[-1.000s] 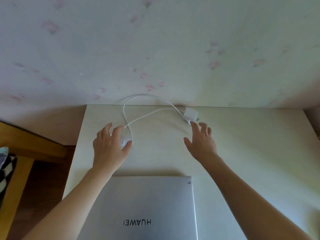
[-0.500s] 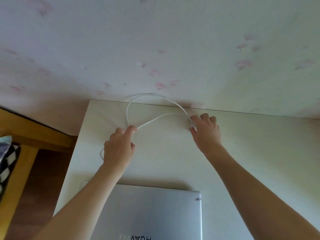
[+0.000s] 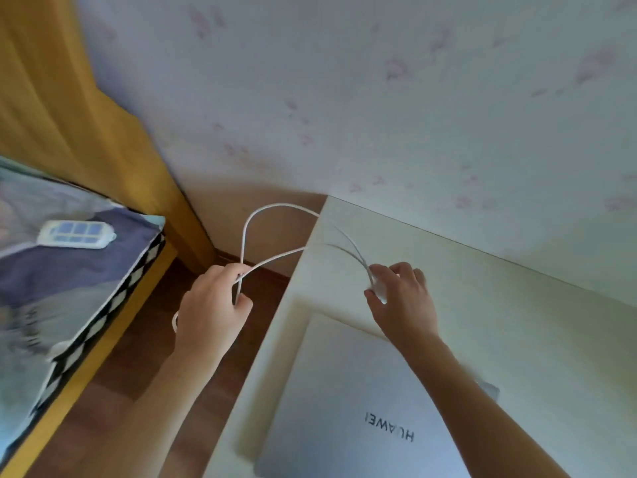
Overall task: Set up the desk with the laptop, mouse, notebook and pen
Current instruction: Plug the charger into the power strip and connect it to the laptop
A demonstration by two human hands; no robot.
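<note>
A closed silver laptop (image 3: 362, 408) lies on the pale desk (image 3: 517, 332) near its front left corner. My left hand (image 3: 212, 305) is out past the desk's left edge, above the floor, pinched on a white charger cable (image 3: 262, 215) that loops up toward the wall. My right hand (image 3: 401, 298) is over the desk just beyond the laptop, closed around the white charger block (image 3: 377, 291) at the cable's other end. No mouse, notebook or pen is in view.
To the left stands a bed with a yellow wooden frame (image 3: 103, 343) and a patterned cover; a white power strip (image 3: 77, 233) lies on it. Brown wooden floor (image 3: 131, 367) separates bed and desk. A flowered wall (image 3: 379, 98) backs the desk.
Both hands closed on the charger: left on the cable, right on the block. They lifted it and carried it left, the left hand past the desk's edge. The view swung left, showing the bed.
</note>
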